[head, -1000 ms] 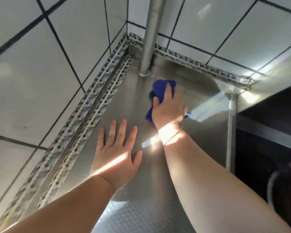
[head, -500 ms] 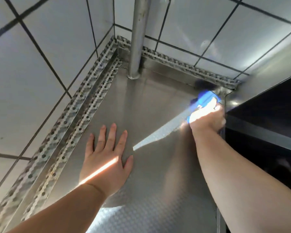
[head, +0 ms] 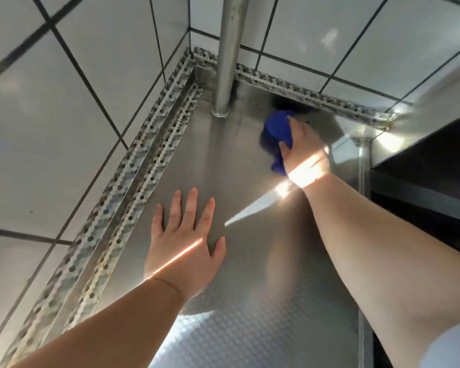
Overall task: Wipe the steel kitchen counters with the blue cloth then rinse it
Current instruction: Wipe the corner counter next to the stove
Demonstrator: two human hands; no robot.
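A bunched blue cloth (head: 276, 128) lies on the steel counter (head: 223, 160) near the back wall, just right of the steel post. My right hand (head: 304, 150) grips it from above and presses it onto the steel; part of the cloth is hidden under the palm. My left hand (head: 182, 240) rests flat on the counter nearer to me, fingers spread and straight, holding nothing. A streak of sunlight crosses both wrists.
A vertical steel post (head: 227, 57) stands in the back corner. Perforated metal strips (head: 122, 187) edge the counter along the white tiled walls (head: 64, 115). At the right the counter ends at a raised edge (head: 361, 181) beside a dark opening (head: 436, 187).
My right hand has swept the cloth from the far right corner back left towards the post. My left hand has stayed flat in place.
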